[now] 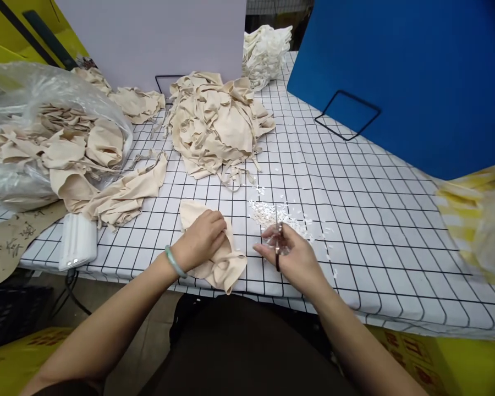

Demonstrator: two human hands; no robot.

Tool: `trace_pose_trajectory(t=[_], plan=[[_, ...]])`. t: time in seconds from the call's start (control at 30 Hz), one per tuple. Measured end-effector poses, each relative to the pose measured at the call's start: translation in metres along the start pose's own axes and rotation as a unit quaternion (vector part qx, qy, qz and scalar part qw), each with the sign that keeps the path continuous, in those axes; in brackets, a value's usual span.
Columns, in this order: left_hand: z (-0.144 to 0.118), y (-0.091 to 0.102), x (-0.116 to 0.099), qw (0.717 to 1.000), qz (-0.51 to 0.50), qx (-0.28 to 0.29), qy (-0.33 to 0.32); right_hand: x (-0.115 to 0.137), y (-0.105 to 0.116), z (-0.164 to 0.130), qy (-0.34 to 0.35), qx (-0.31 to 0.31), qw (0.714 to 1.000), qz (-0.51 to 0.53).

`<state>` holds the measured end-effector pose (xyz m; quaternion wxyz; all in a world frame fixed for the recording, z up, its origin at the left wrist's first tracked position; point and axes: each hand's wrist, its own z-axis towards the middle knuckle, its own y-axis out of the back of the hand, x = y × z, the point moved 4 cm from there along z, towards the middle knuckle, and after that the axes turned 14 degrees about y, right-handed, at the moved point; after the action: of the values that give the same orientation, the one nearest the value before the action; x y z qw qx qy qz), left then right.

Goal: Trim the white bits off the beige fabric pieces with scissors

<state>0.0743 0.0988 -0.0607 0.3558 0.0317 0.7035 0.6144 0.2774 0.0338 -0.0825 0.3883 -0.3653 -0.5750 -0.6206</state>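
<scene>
— Beige cloth piece (214,258) under the left hand (200,237)?
— Yes, flat on the checked counter (355,220) near its front edge; the fingers curl down, pressing and pinching it.
— And the right hand (292,256)?
— Its fingers are closed around small scissors (278,247), just right of the cloth.
— Anything nearby?
— White scraps (272,212) lie just beyond the scissors, a cloth pile (216,124) farther back, a plastic bag (45,132) of cloth at left.
</scene>
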Motion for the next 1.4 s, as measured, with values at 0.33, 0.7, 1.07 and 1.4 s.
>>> trace_pose_trajectory(t=[0.33,0.7,1.07,1.4], plan=[[-0.068,0.065,-0.026,0.991,-0.080,-0.049,0.095,0.041,-0.073,0.054,0.139,0.245,0.943,0.178],[-0.093,0.087,0.000,0.947,-0.241,0.012,0.213,0.086,-0.109,0.085,0.274,0.295,0.901,0.164],[-0.080,0.011,-0.007,0.509,-0.812,0.128,0.257,0.086,-0.076,0.064,0.391,0.031,0.907,0.156],[-0.084,0.055,-0.019,0.893,-0.396,-0.141,0.159,0.049,-0.101,0.034,0.046,0.080,0.964,0.251]])
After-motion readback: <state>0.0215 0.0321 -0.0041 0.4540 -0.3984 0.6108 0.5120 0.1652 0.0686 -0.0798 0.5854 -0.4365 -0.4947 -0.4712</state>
